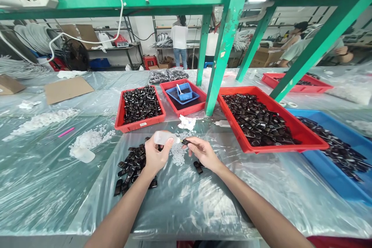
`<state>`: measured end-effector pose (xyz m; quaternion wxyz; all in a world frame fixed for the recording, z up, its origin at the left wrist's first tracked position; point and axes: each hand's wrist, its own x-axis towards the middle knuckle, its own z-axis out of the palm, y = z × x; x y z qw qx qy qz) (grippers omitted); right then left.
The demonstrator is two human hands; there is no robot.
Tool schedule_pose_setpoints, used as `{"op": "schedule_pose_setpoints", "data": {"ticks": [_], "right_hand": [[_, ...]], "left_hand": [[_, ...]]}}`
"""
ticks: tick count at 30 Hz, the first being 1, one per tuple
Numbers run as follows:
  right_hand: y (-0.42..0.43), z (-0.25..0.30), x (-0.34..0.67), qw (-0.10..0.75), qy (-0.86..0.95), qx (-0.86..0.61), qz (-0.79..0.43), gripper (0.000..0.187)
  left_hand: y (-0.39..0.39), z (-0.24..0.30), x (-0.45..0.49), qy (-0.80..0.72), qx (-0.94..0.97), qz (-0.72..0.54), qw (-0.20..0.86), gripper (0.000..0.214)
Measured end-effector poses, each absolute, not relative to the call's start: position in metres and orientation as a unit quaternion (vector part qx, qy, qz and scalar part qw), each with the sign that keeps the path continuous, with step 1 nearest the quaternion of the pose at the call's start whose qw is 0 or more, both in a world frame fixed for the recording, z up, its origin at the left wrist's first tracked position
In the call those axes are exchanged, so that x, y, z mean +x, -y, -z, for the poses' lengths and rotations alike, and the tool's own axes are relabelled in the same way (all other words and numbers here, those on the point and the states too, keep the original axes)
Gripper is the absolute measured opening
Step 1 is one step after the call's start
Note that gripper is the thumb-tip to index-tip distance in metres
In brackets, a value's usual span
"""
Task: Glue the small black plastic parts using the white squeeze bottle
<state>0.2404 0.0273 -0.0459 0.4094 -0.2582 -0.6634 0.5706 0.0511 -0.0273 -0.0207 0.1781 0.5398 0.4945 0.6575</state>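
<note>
My left hand (157, 154) is closed around a translucent squeeze bottle (163, 138), tilted so that its tip points right. Between the fingertips of my right hand (205, 154) is a small black plastic part (185, 142), and the bottle's tip is at or very close to it. Under the hands lies a scatter of small white pieces (178, 155) on the plastic-covered table. A heap of black parts (132, 168) spreads beneath and left of my left hand, partly hidden by it. A few more black parts (198, 167) rest by my right wrist.
Red trays (140, 125) of black parts stand beyond the hands, with a larger red tray (247, 148) and a blue tray (328, 186) at right. A green post (221, 54) rises between them. A pink-handled tool (66, 132) lies left. Several people are in the background.
</note>
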Motion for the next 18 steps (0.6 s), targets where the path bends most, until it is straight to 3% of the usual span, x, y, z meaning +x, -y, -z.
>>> {"op": "schedule_pose_setpoints", "data": {"ticks": [9, 18], "right_hand": [[-0.0279, 0.0477, 0.2398, 0.410, 0.664, -0.257, -0.570, 0.039], [-0.0262, 0.0442, 0.2412, 0.411, 0.667, -0.258, -0.566, 0.040]], "left_hand": [[0.0277, 0.0199, 0.0506, -0.492, 0.567, -0.643, 0.149, 0.019], [0.0250, 0.0195, 0.0506, -0.478, 0.533, -0.664, 0.214, 0.024]]}}
